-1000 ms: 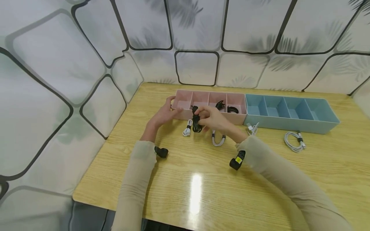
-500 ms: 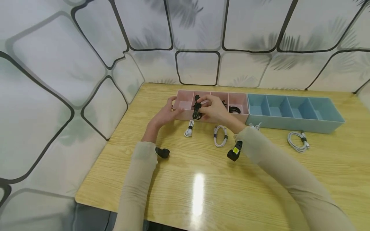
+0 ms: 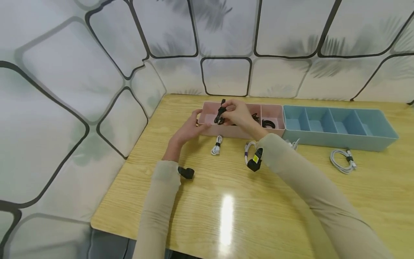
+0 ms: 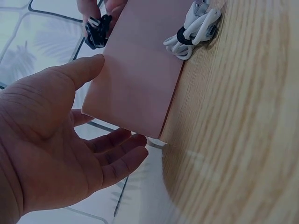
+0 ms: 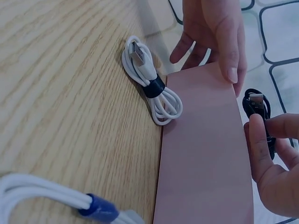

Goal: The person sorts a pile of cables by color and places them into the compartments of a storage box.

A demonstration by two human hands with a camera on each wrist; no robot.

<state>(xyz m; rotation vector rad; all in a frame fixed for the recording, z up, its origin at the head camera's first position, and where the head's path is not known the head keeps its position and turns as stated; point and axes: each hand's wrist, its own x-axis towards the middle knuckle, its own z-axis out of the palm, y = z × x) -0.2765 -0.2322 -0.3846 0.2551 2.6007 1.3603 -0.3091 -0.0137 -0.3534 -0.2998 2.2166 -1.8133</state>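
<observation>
Black cable (image 3: pixel 220 116) and right hand (image 3: pixel 237 114) have gone up from in front of the pink box (image 3: pixel 226 132), a second ago, to over its left part. Left hand (image 3: pixel 191 128) keeps its place at the box's left end.

Closest by, two sleeves (image 3: pixel 158 205) reach over the table (image 3: pixel 194 216), a small black camera (image 3: pixel 186 173) at each wrist. Past them lie the white cables: a looped one (image 3: pixel 247 147) partly hidden by the right wrist's camera, a coil (image 3: pixel 343 162) off to the right, one (image 3: pixel 294 144) half behind the right sleeve, and a bundle (image 3: pixel 217 145) just in front of the pink box.

The right hand pinches the black cable between thumb and fingers, its metal plug showing; how low it hangs I can't tell. The left hand is loosely spread, thumb at the front rim.

Inside, a black bundle (image 3: pixel 255 117) sits in the third section and a black coil (image 3: pixel 268 124) in the fourth. The blue box (image 3: pixel 339 139) stands alongside, and behind everything is the patterned wall (image 3: pixel 226 76).
</observation>
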